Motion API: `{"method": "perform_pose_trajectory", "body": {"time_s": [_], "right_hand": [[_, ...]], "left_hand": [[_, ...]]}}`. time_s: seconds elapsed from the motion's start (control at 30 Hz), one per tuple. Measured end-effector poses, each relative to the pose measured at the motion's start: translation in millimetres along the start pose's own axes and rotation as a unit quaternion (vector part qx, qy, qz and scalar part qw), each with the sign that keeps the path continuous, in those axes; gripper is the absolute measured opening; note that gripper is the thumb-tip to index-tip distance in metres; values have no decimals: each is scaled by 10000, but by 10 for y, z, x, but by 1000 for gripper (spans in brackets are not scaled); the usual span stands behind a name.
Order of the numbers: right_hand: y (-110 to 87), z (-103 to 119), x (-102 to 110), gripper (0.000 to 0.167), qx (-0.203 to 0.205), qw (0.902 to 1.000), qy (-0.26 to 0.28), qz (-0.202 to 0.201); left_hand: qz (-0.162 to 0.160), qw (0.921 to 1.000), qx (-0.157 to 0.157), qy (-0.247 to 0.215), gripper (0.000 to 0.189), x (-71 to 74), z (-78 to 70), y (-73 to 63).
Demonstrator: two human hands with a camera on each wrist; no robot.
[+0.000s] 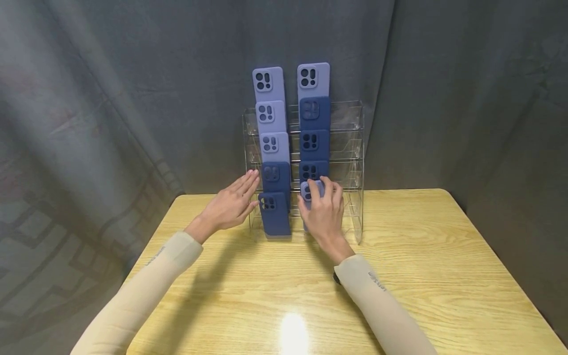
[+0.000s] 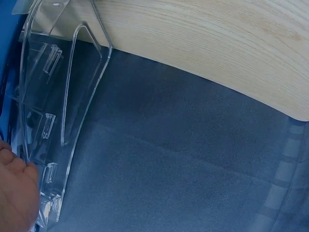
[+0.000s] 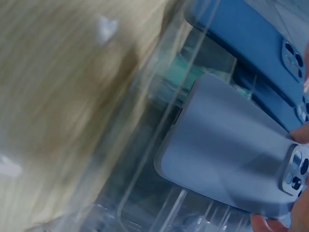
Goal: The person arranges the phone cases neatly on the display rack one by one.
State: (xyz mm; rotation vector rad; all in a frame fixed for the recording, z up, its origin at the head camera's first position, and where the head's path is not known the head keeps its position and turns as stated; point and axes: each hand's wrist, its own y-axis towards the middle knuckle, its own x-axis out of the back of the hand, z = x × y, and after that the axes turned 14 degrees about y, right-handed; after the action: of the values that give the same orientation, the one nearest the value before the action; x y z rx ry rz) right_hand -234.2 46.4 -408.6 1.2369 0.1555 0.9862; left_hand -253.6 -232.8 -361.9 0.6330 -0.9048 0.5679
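My right hand (image 1: 326, 212) grips a lavender phone case (image 3: 224, 140) by its camera end, thumb on one edge and fingers on the other. The case stands low in the right column of a clear acrylic tiered rack (image 1: 348, 125), in front of a dark blue case (image 1: 320, 166). My left hand (image 1: 228, 204) is held with straight fingers at the rack's left side, its fingertips close beside the lower dark blue cases. The bottom one of these, a dark blue case (image 1: 276, 219), leans in the front tier. In the left wrist view only part of that hand shows, by the rack's edge.
Above in the left column stand lavender cases (image 1: 276, 88) and a dark blue one; the right column has a lavender case (image 1: 323, 81) on top of dark blue ones. The rack stands on a wooden table (image 1: 248, 291), with a grey curtain (image 1: 177, 74) behind.
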Motion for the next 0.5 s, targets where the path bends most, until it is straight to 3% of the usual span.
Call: {"method": "perform_pose_trajectory", "body": {"time_s": [0.5], "right_hand": [[-165,26,-92,51,-640,9966,-187,479]], "left_hand": [[-119,9999,32,-31,67,-7,1,-1]]}}
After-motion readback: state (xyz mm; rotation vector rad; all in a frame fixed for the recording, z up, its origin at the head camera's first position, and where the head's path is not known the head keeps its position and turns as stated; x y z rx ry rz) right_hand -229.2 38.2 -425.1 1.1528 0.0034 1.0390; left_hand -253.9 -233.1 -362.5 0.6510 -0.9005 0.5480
